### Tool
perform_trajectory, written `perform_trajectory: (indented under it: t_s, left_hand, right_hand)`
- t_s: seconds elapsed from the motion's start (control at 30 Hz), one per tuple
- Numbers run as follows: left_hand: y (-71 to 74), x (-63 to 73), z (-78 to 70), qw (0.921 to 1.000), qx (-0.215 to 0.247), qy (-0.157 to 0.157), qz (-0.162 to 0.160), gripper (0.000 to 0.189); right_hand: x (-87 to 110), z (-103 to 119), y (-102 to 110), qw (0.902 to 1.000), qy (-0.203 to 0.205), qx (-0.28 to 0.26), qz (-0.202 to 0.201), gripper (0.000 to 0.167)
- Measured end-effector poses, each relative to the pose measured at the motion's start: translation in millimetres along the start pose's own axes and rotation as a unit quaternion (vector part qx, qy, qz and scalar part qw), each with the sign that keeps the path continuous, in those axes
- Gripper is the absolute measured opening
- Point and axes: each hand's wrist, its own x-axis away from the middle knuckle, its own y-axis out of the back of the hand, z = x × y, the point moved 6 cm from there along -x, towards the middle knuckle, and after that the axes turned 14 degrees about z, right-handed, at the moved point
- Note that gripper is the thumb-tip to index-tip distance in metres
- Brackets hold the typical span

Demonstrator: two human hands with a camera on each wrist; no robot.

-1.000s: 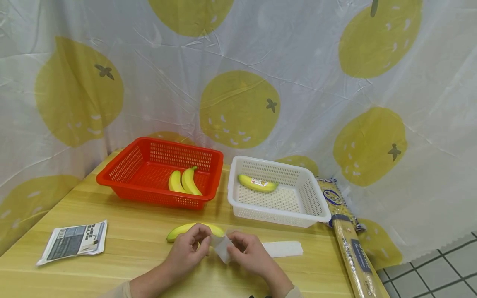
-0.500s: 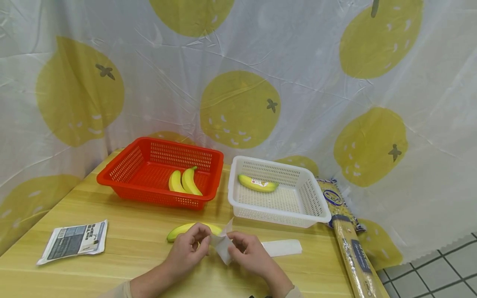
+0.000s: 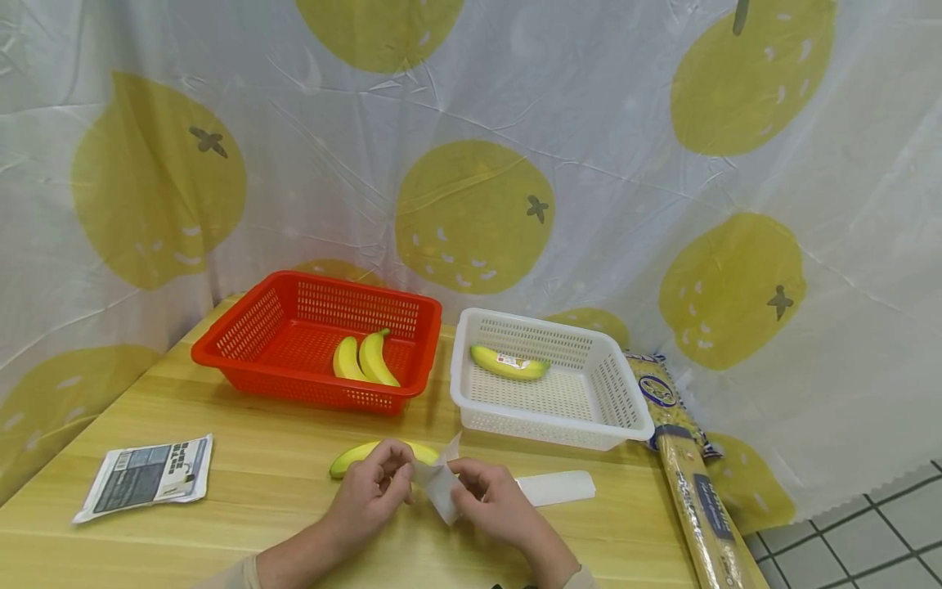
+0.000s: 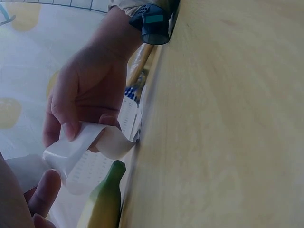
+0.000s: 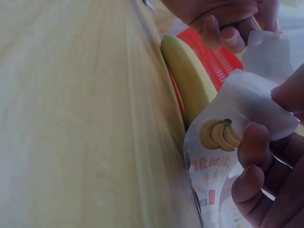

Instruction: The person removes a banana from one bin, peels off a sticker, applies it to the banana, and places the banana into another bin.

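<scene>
My left hand (image 3: 370, 497) pinches one end of a whitish translucent paper piece (image 3: 441, 489) between thumb and finger. Opposite it, my right hand (image 3: 502, 503) holds a banana label (image 5: 221, 137), printed with bananas and orange lettering in the right wrist view. The paper between the hands is bent and twisted, with a corner pointing up. Behind the left fingers a yellow banana (image 3: 356, 458) lies on the table, partly hidden. A white strip (image 3: 557, 488) sticks out right of my right hand; whether it belongs to the label I cannot tell.
A red basket (image 3: 243, 364) with two bananas (image 3: 374, 357) stands at the back left. Beside it is a white basket (image 3: 545, 424) holding a labelled banana (image 3: 508, 363). A flat packet (image 3: 147, 478) lies left; pasta packs (image 3: 699, 507) line the right edge.
Between my hands, a corner of the paper has risen above the fingers since one second ago. The white strip's right end has shifted slightly left. Both hands stay nearly in place.
</scene>
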Motion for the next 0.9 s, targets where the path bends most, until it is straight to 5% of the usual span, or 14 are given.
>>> perform_trajectory:
  t_s: [0.67, 0.9]
  left_hand:
    - [0.5, -0.5, 0.5, 1.0, 0.005, 0.002, -0.005, 0.022]
    - [2.9, -0.2, -1.4, 0.9994, 0.018, 0.027, -0.005, 0.02]
  right_hand:
    - [0.5, 0.7, 0.3, 0.9999, -0.013, -0.005, -0.003, 0.031]
    - [0.5, -2.1, -0.9, 0.9998, -0.019, -0.009, 0.004, 0.032]
